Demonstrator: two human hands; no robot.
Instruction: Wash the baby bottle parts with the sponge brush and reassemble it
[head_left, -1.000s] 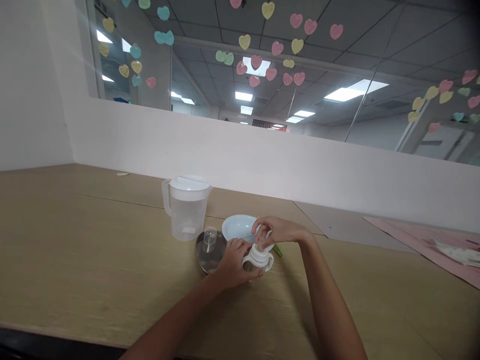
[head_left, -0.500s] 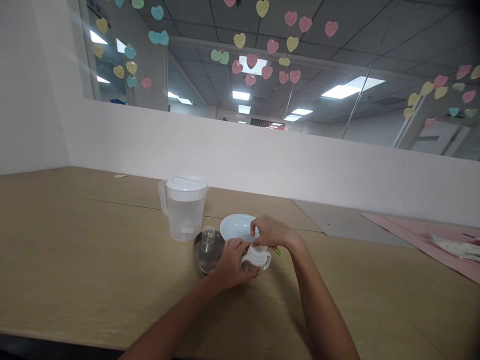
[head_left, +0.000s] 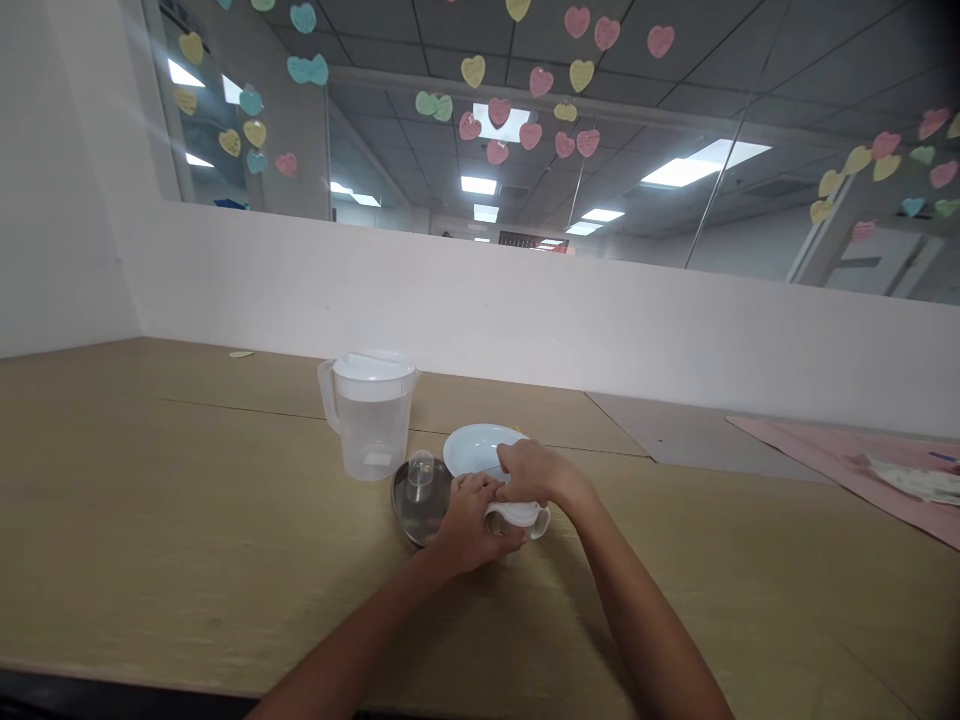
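Observation:
My left hand (head_left: 474, 525) is wrapped round a small clear bottle with a white collar and side handles (head_left: 519, 514). Above the bottle's mouth is my right hand (head_left: 534, 472), its fingers bent down and pressed together; whatever they hold is hidden. To the left of my left hand lies a round metal tray (head_left: 431, 515) with a small clear cup (head_left: 420, 477) on it. A pale blue-white plate (head_left: 476, 448) sits just behind both hands, partly covered by them.
A clear pitcher with a white lid (head_left: 373, 420) stands behind the tray, to the left. Far right, a pink sheet (head_left: 817, 446) carries a white packet (head_left: 911, 480). A white wall with a window runs behind the table (head_left: 225, 500).
My right hand has come down closer over the bottle's mouth and now covers it. My left hand keeps its hold on the bottle. The view has shifted slightly.

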